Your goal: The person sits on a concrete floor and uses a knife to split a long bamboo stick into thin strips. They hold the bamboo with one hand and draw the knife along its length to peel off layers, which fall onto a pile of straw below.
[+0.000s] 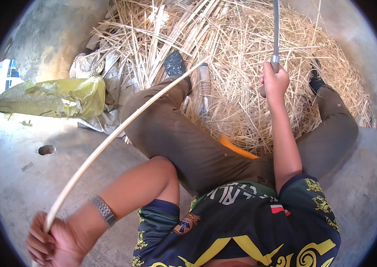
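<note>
My left hand (55, 242), a metal watch on its wrist, is closed round the near end of a long pale bamboo strip (108, 139). The strip slants up and away over my left thigh, bending slightly, and its far tip lies above the heap between my legs. Out over the right part of that heap, my right hand (275, 83) grips a knife by its handle. The knife's long, narrow dark blade (276, 33) points away from me above a shiny metal collar, and runs out of view at the top. Strip and blade are apart.
A large heap of thin shavings (246, 107) fills the floor between my legs, with longer split strips (175, 31) at its far left. A cord-wrapped stick (205, 82) stands near my left foot. A yellow sack (59, 98) lies left, near a floor hole (47, 150). Concrete walls border the heap.
</note>
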